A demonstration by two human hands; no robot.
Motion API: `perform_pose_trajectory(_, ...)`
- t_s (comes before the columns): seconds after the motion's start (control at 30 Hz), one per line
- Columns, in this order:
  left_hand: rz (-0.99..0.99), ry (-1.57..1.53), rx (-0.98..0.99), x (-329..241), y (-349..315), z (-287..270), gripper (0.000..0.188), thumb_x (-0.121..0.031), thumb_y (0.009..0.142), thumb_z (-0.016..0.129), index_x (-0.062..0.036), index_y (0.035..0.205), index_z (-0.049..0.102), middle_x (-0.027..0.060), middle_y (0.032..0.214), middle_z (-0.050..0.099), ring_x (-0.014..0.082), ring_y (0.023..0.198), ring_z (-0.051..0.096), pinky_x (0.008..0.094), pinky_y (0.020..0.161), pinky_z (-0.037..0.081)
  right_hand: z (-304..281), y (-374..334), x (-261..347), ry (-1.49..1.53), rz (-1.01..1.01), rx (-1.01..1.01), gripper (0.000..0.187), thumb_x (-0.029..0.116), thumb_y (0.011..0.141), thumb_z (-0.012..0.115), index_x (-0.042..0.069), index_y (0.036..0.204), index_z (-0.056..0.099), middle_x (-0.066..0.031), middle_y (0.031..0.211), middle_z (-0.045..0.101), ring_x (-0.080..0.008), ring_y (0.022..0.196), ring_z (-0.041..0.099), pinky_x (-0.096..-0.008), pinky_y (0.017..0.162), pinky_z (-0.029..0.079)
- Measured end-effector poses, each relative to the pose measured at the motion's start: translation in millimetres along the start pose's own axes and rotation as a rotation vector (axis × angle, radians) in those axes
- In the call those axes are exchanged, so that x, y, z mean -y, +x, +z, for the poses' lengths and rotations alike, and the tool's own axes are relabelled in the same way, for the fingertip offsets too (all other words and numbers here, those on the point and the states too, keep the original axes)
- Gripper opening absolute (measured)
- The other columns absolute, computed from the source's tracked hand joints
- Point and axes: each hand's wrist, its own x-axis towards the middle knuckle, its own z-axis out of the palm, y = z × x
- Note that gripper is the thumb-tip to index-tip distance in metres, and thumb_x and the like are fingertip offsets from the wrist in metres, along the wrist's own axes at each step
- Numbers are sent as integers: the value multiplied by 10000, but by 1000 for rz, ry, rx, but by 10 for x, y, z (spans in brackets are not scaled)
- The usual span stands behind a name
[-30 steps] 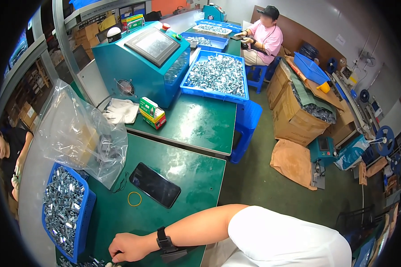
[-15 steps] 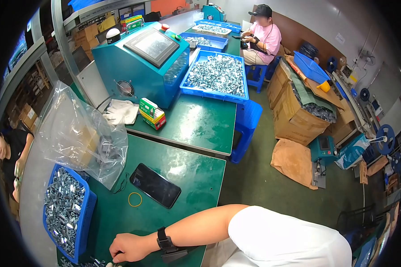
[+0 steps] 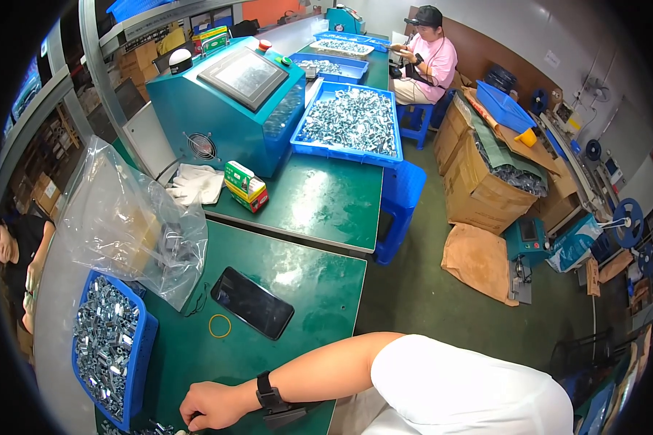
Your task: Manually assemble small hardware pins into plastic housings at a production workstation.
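My right hand is low over the green table, its fingers curled down and pressed together. What they hold, if anything, is hidden at the lower edge of the picture. A black strap with a dark device is round that wrist. Beside the fingers lies a loose heap of small shiny metal parts, partly cut off by the picture's edge. To the left stands a blue plastic basket full of similar metal parts. My left hand does not show; a tiny pale bit below my right fingers is too small to name.
On the table lie a black phone, a yellow rubber band and a clear plastic bag. Beyond stand a teal machine, small boxes, white gloves and a blue tray of metal parts. A seated person works farther back.
My right hand has shifted very slightly, its fingers still curled. The seated person at the back has raised their hands a little.
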Motion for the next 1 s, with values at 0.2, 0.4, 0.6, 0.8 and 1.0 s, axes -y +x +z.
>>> perform_pose_trajectory(0.2, 77, 84, 37, 12, -1, -2, 175, -92, 988, 587, 36, 1097, 636, 107, 913, 671, 158, 776, 611, 262, 696, 491, -44, 14, -9, -21, 52, 56, 119, 129, 781, 697, 11, 775, 713, -130, 675, 663, -291, 645, 635, -393, 585, 459)
perform_pose_trajectory(0.4, 86, 65, 32, 67, 16, -3, 157, -64, 975, 602, 42, 1085, 636, 110, 925, 670, 174, 805, 633, 274, 722, 512, -46, 37, -20, -11, 65, 57, 127, 134, 786, 693, 10, 770, 716, -130, 667, 659, -296, 638, 631, -398, 577, 455)
perform_pose_trajectory(0.6, 74, 86, -17, -6, -5, 27, 156, -60, 975, 598, 48, 1079, 639, 113, 945, 670, 176, 819, 632, 284, 735, 524, -16, 25, -22, -19, -11, -4, 138, 145, 795, 695, 11, 772, 713, -131, 672, 660, -302, 632, 627, -404, 571, 451)
perform_pose_trajectory(0.8, 108, 147, -55, -75, -28, 19, 165, -49, 976, 590, 63, 1088, 634, 130, 976, 665, 191, 855, 631, 292, 769, 527, -62, 39, 8, -36, 36, 52, 145, 150, 838, 675, 17, 787, 699, -113, 679, 655, -287, 617, 606, -397, 570, 437)
perform_pose_trajectory(1.0, 152, 149, -64, -126, -34, 55, 170, -37, 973, 586, 72, 1096, 629, 146, 1014, 666, 214, 910, 635, 308, 827, 526, -54, 42, -65, -55, -29, 106, 198, 184, 871, 652, 14, 780, 695, -109, 652, 642, -279, 600, 594, -396, 563, 430)
